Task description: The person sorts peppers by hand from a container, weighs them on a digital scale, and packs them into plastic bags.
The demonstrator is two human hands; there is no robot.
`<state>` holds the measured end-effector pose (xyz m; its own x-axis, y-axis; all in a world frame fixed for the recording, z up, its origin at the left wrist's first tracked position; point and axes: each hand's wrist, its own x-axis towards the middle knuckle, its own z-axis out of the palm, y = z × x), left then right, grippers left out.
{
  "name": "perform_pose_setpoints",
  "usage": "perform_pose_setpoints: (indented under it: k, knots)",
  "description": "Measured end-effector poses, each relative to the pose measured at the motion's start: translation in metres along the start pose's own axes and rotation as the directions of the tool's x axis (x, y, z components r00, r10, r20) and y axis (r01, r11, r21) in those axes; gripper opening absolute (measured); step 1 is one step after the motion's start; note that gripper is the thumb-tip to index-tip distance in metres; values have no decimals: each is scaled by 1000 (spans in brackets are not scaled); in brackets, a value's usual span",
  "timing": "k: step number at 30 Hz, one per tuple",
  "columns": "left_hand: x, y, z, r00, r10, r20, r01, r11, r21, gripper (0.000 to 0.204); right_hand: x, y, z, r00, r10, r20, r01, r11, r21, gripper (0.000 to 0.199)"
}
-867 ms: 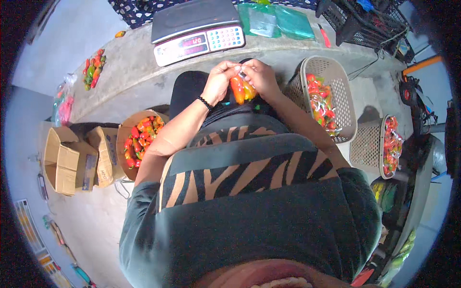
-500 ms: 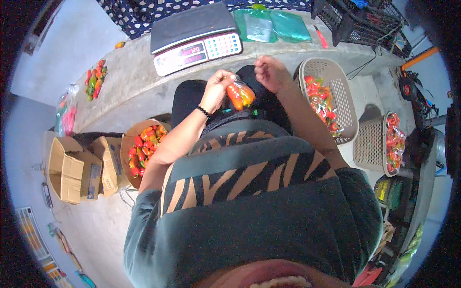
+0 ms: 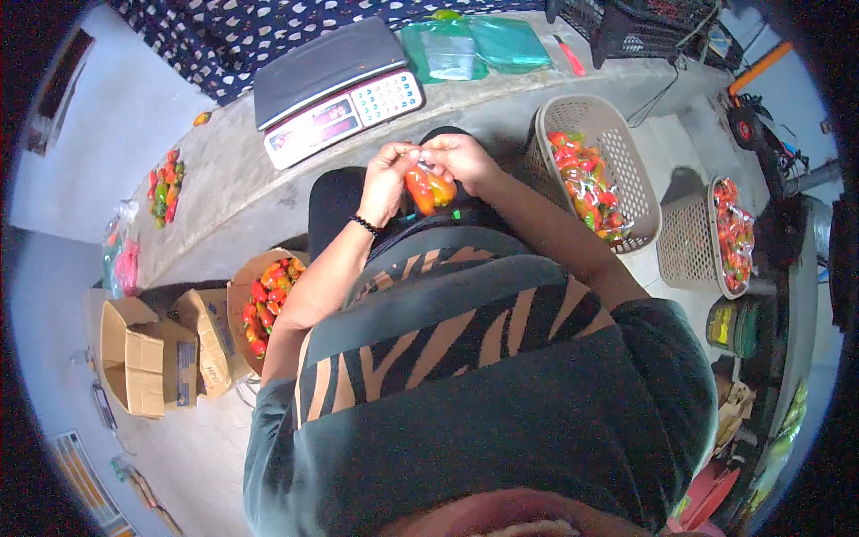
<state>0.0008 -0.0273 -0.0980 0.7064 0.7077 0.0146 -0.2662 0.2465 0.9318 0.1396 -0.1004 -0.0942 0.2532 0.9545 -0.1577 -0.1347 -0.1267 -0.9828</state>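
Watching from my end, I'm seeing a curved grey concrete counter (image 3: pixel 224 170) running across the top of a pale-walled room, with a dark blue patterned cloth (image 3: pixel 242 40) hanging behind it. A grey-and-white digital scale (image 3: pixel 335 76) is sitting on it.

The small clear plastic bag of glossy orange, red and yellow peppers (image 3: pixel 429 190) is hanging over the lap, just short of the counter. My left hand (image 3: pixel 386 174) and right hand (image 3: pixel 463 163) are both pinching its gathered top, fingertips closed and nearly meeting.

Counting up: I'm getting one bag in hand, one scale, two green plastic packets (image 3: pixel 510 45) and two beige perforated plastic baskets (image 3: pixel 641 183), both holding bagged peppers. One brown cardboard box (image 3: pixel 242 291) is holding loose red and orange peppers, and one lone orange pepper (image 3: pixel 202 118) is lying near a small mixed pepper pile (image 3: pixel 165 188). The heaped ones are overlapping too much for me to count, sorry.
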Motion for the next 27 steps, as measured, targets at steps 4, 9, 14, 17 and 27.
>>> perform_pose_setpoints:
  k: [4,9,14,17,27]
  knots:
    - [6,-2,0,997,75,25,-78,981,176,3,-3,3,1,999,-37,-10,37,999,13,11]
    - [8,-7,-1,988,122,99,-143,961,235,3,-4,-3,-4,993,72,90,-99,932,348,11]
    - [5,6,-2,951,176,255,-275,860,431,17,-20,-31,-8,976,-154,-156,133,982,-137,8]
    - [-9,40,1,921,332,204,-381,659,648,53,-39,-57,-56,958,-242,-153,203,951,-233,7]
    - [-112,10,-172,921,232,-312,266,212,941,54,-86,25,-316,605,60,-794,79,988,135,14]
